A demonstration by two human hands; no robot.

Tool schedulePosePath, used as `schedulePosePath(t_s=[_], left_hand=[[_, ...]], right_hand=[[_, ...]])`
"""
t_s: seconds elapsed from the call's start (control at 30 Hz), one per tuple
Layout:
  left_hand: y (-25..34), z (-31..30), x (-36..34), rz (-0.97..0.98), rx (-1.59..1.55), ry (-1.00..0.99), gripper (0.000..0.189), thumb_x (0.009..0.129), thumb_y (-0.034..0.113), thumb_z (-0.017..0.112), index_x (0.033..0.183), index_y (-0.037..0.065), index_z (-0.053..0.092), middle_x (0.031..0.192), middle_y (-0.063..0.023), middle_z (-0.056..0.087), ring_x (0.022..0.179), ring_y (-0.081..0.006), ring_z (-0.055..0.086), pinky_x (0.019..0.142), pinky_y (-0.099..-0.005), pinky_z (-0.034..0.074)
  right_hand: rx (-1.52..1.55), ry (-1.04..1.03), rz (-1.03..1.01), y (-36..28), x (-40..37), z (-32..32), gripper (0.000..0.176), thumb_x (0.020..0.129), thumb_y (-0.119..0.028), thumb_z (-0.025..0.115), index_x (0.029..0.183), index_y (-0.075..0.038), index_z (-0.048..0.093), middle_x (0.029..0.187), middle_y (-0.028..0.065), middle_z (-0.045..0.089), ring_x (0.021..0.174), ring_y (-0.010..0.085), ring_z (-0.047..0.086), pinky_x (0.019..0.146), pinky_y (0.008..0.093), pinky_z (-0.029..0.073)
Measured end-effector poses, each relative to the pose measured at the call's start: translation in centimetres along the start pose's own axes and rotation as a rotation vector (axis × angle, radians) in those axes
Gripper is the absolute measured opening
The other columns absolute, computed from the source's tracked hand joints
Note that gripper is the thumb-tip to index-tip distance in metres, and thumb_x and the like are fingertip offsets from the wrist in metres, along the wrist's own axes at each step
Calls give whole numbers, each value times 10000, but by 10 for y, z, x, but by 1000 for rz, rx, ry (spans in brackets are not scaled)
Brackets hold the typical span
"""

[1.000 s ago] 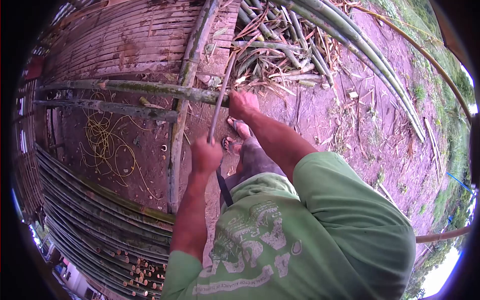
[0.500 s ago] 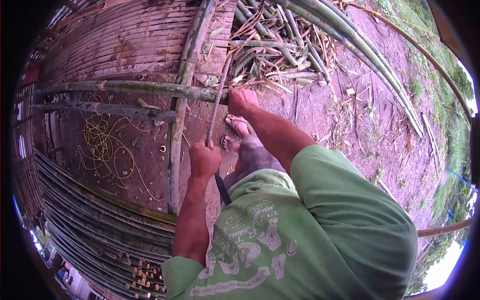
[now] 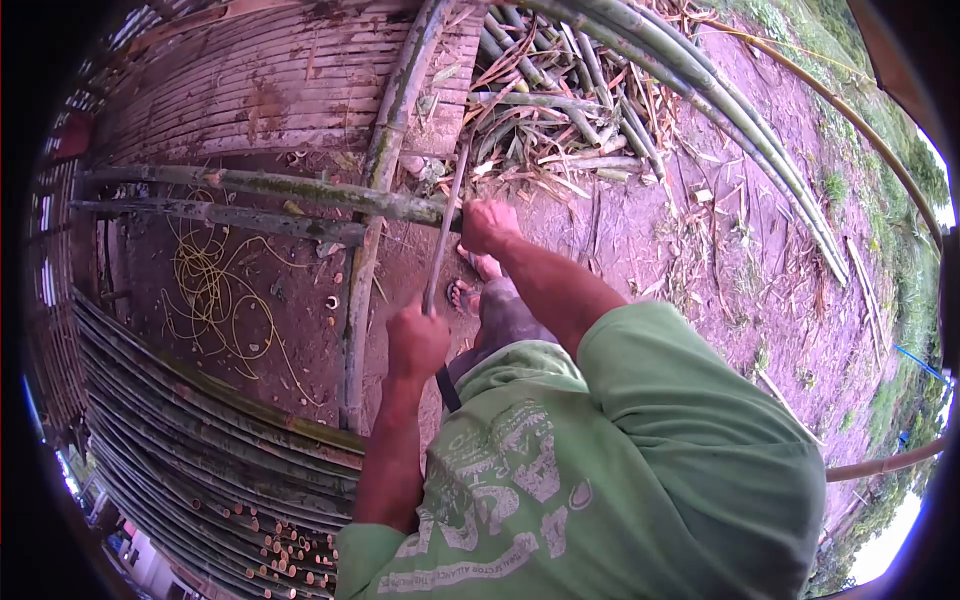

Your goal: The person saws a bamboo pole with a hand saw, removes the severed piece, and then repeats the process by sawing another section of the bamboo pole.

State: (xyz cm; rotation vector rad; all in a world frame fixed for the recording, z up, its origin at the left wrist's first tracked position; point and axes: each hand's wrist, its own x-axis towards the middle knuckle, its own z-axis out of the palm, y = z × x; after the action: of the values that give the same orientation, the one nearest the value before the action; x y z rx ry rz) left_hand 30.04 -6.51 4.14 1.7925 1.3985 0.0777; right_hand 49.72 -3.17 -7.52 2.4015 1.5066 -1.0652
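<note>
My left hand (image 3: 418, 342) is closed around the near end of a long, narrow saw-like blade (image 3: 447, 225). The blade slants up and away, crossing a green bamboo pole (image 3: 300, 188) close to its right end. Just beyond that crossing, my right hand (image 3: 490, 226) wraps over the end of the pole. A dark strip (image 3: 446, 388) shows below my left fist, against my clothing. The pole lies across an upright-running bamboo rail (image 3: 365, 270), with a second, shorter bamboo piece (image 3: 230, 216) alongside it. My sandalled feet are partly hidden under my right forearm.
Long bamboo poles (image 3: 230, 440) are stacked at lower left. Yellow cord (image 3: 205, 290) lies tangled on the dirt. A slatted bamboo platform (image 3: 270, 80) stands at upper left, beside a heap of bamboo offcuts (image 3: 560, 120). Long poles (image 3: 740, 110) arc along the upper right.
The view has shifted slightly, so the pole and both hands sit a little lower. The blade's far tip has drawn back slightly toward me. Both hands keep their hold.
</note>
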Motion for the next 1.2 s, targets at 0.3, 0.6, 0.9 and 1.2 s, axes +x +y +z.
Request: schedulePosePath(t_s=[0.3,0.6,0.9,1.2], left_hand=[[-2,10,25,-36,33,-43,151,763,62,561,856,-48,607,725,-294,603,740,-465,619,653,-510,483],[-5,-35,-77,-75,106,-72,111,747,43,556,820,-41,559,713,-281,589,739,-480,603,671,-549,459],[7,-17,-27,-65,67,-67,184,743,61,558,890,-47,582,745,-294,607,761,-460,623,690,-519,490],[-11,4,-1,-83,-16,-109,195,722,38,527,890,-39,591,777,-297,624,772,-471,622,725,-511,498]], right_hand=[[12,-8,-5,-1,1,0,250,720,-182,652,939,-67,691,944,172,689,905,318,677,792,410,543],[-25,-25,-18,-1,0,6,235,707,-189,661,897,-57,701,908,179,691,851,311,689,725,392,558],[-32,-32,-15,-2,-1,10,276,735,-149,597,991,-83,680,976,178,683,933,316,673,772,399,547],[-26,-57,26,-12,-8,11,299,756,-196,624,1028,-82,673,1013,178,676,955,321,667,795,416,535]])
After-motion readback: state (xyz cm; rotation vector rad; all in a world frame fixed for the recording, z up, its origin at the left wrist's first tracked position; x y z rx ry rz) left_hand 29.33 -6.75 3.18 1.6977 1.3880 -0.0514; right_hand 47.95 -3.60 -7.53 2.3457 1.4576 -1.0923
